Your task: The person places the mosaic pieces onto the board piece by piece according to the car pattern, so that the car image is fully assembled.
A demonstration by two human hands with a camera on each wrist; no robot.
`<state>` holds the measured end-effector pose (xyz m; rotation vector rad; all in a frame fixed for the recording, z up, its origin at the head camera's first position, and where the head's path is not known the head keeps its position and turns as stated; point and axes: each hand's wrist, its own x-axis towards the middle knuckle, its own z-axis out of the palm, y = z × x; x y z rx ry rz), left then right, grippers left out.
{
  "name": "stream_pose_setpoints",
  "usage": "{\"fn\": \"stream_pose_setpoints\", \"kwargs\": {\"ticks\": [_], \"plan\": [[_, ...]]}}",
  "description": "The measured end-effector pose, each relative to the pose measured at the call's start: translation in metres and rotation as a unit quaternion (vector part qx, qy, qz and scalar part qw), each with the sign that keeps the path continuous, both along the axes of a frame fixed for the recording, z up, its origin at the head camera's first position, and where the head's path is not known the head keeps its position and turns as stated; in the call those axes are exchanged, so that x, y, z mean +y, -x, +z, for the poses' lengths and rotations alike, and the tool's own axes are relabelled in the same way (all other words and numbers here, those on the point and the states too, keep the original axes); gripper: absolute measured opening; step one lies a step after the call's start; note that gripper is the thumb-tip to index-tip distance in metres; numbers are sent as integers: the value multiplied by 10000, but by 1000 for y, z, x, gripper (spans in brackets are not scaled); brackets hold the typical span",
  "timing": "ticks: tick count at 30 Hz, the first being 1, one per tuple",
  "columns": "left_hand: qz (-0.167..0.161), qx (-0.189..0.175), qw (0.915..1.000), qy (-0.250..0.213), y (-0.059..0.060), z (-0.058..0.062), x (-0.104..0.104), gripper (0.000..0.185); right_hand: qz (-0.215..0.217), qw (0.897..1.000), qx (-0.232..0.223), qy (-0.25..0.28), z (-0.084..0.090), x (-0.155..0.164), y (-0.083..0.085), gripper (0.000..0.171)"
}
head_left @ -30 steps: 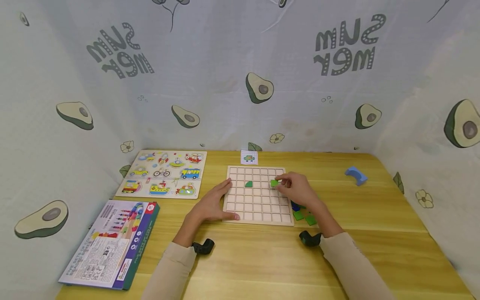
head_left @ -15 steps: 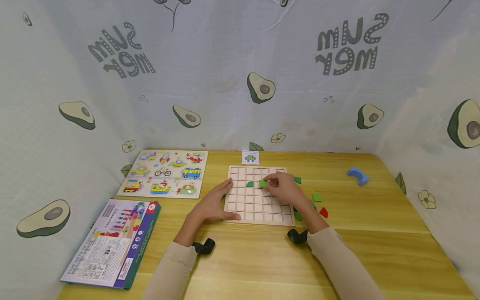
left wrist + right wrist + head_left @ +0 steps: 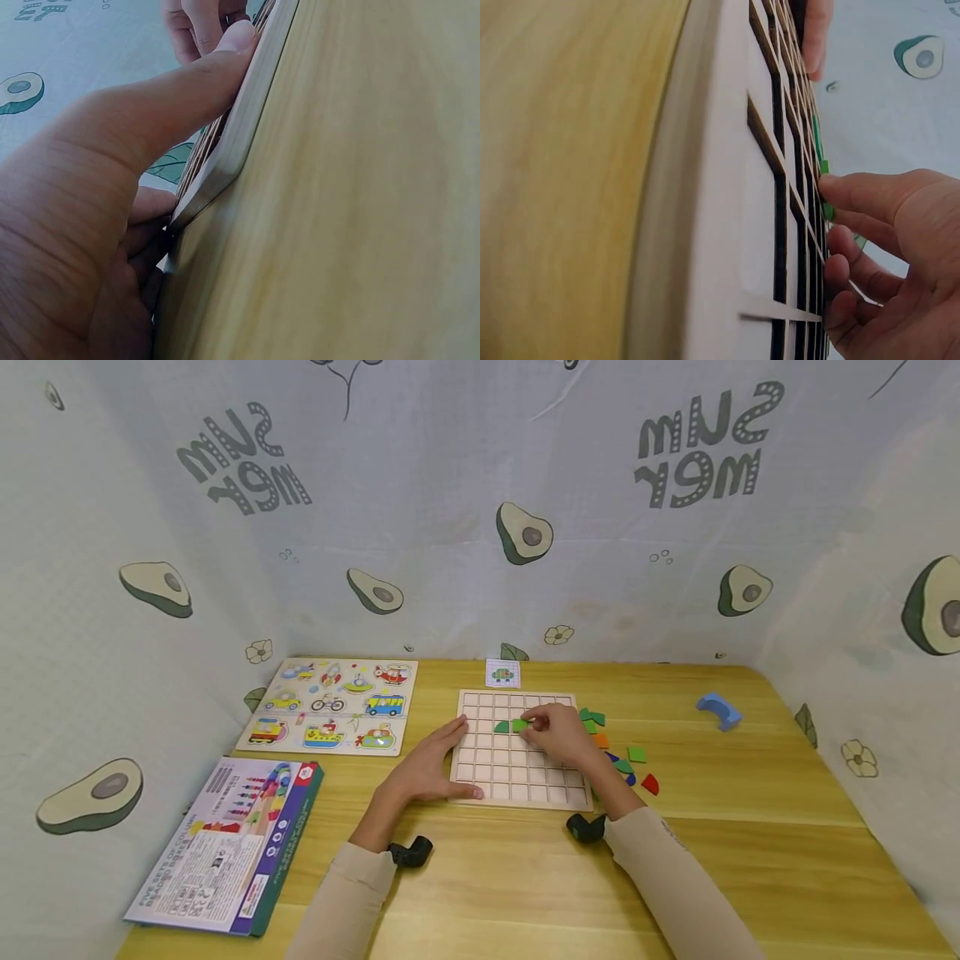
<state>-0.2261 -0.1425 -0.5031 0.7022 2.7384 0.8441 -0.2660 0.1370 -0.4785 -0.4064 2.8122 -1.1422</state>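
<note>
Pale wooden grid board (image 3: 517, 760), square cells cut by thin ribs, is laid flat on the light wood-grain counter (image 3: 750, 827). It is steadied at its left edge by the left hand (image 3: 427, 768), fingers straight and flat; the thumb is seen pressed along the board's near rim in the left wrist view. A bright green square tile (image 3: 520, 725) is pinched by the right hand (image 3: 558, 735) in the second row from the far edge, just right of a darker green quarter-round piece (image 3: 501, 727) already seated in a cell. Right fingers (image 3: 855, 196) are curled on the tile's edge; whether the tile is fully seated cannot be told.

Loose flat pieces (image 3: 622, 752) in green, orange, blue and red are scattered just right of the board, partly hidden by the right forearm. A small pattern card (image 3: 502, 673) is placed at the far edge. A vehicle puzzle (image 3: 330, 706) is set far left, a glossy box (image 3: 225, 847) near left, a blue arch block (image 3: 718, 710) far right. Avocado-print cloth (image 3: 480, 527) is hung behind.
</note>
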Motion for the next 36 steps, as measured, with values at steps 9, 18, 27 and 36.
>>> {"fn": "stream_pose_setpoints", "kwargs": {"ticks": [9,18,27,36], "plan": [[20,-1,10000,76,0,0,2,120,-38,9999,-128,-69,-3,-2,2,31],[14,-2,10000,23,0,0,1,119,-129,9997,-196,-9,-1,-4,-2,31],[-4,-26,10000,-7,0,-2,1,119,-24,9998,63,189,1,3,-6,29],[-3,-25,10000,-28,-3,2,2,119,-166,9994,159,275,7,21,-14,28]]}}
